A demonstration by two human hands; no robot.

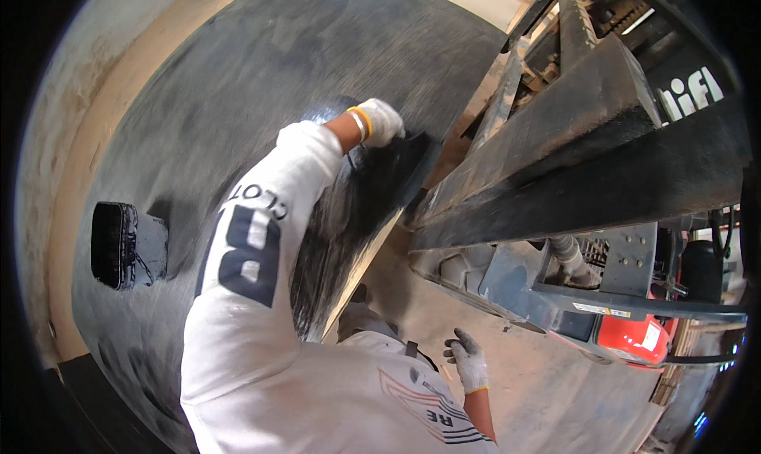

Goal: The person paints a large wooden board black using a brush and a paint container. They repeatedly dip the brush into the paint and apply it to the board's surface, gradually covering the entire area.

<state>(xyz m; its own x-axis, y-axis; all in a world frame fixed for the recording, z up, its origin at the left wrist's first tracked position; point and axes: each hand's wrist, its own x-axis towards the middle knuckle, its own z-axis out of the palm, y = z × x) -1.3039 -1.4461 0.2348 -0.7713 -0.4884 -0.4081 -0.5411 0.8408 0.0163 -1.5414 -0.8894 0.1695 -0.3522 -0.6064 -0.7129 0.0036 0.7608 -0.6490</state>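
Observation:
My left hand [382, 123], in a white knitted glove with a yellow cuff, is over a large black-coated board [285, 55]. Its fingers are curled around a dark tool [418, 140], mostly hidden by the glove and hard to tell from the black surface. Glossy, wet-looking black coating [351, 210] covers the board near this hand, towards its pale edge [362, 263]. A squarish black-smeared plastic bucket [151, 249] stands on the board at left. Low at my right side hangs my right hand [467, 359], its glove stained dark at the fingers, which are apart and hold nothing.
Close to the board's right edge are thick dark steel beams [535, 150] of a machine that looks like a forklift, with a grey body [511, 281] and a red part [633, 338]. A stained wall [65, 127] runs along the left. Concrete floor [535, 388] lies below.

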